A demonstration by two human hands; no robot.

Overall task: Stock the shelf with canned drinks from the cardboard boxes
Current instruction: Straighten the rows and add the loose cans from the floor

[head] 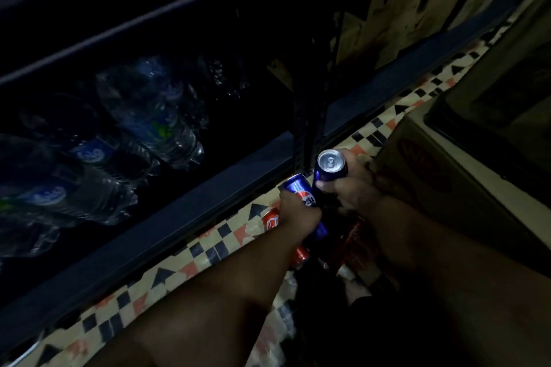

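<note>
My left hand (298,213) grips a blue Pepsi can (299,189), tilted with its top toward the dark shelf (190,205). My right hand (351,185) grips a second blue can (330,168), its silver top facing the camera. Both cans are held just in front of the shelf's lower edge, near a vertical post (302,140). Red cans (272,219) lie on the floor below my hands. A cardboard box (441,185) stands to the right, touching my right hand's far side.
Shrink-wrapped packs of water bottles (149,116) fill the low shelf at the left. More cardboard boxes (417,3) sit on the shelf's right section. The floor (208,250) has patterned tiles. Another red can (300,256) lies under my left forearm.
</note>
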